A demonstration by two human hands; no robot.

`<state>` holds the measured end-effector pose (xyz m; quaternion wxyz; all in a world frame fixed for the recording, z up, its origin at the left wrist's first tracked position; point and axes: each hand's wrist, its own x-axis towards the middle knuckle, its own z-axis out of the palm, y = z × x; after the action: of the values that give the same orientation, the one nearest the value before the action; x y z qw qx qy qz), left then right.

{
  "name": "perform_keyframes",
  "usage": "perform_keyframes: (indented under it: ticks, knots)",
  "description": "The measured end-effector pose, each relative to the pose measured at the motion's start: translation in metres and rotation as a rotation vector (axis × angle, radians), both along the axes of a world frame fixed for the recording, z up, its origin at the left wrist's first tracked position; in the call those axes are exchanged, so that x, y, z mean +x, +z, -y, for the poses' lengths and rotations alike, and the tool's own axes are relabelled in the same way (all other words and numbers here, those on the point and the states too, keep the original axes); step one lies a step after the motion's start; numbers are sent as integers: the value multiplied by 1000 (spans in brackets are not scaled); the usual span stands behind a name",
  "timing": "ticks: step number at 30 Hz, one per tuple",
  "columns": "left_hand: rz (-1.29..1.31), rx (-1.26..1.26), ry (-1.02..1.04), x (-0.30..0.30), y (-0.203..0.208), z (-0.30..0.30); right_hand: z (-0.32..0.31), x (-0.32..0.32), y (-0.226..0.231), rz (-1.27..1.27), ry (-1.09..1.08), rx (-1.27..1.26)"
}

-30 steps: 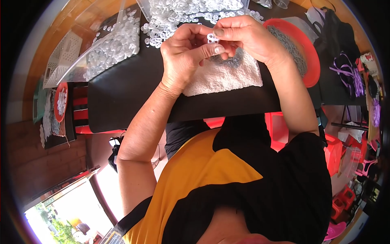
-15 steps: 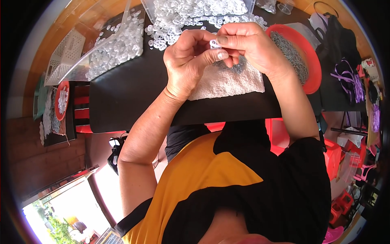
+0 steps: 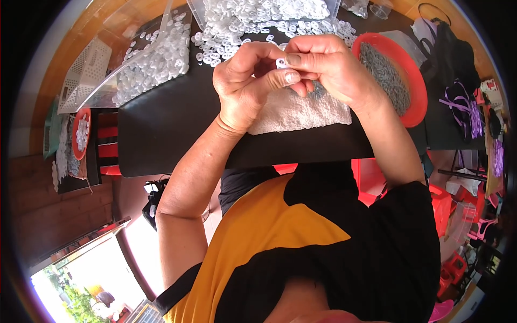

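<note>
Pinching a small white link (image 3: 281, 63) between thumb and fingers, the left hand (image 3: 241, 81) meets the right hand (image 3: 333, 64), whose fingertips grip it too. The link is above the pale cloth (image 3: 299, 114) on the black worktop (image 3: 177, 126). Less of it shows than a second ago: fingertips now cover all but one hole, suggesting close work at its hidden end. A clear bin (image 3: 335, 7) holds heaped white links, more lying beside it; a clear tray (image 3: 103, 92) at left holds others. The red plate (image 3: 419, 91) carries grey pieces (image 3: 385, 75).
</note>
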<state>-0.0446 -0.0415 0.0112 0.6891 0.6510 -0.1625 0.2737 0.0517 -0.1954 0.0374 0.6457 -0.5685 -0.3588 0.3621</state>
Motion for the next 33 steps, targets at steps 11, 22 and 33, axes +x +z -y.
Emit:
perform_keyframes:
  ticks: [11, 22, 33]
  knots:
    - [-97, -90, -29, -1, 2, 1, -2, 4, -2, -58, 40, 30]
    - [-247, -74, 129, 10, -2, 3, -4, 8, -8, 197, -221, 4]
    - [-419, -189, 183, 10, -1, -5, -20, -9, -14, 246, -402, -13]
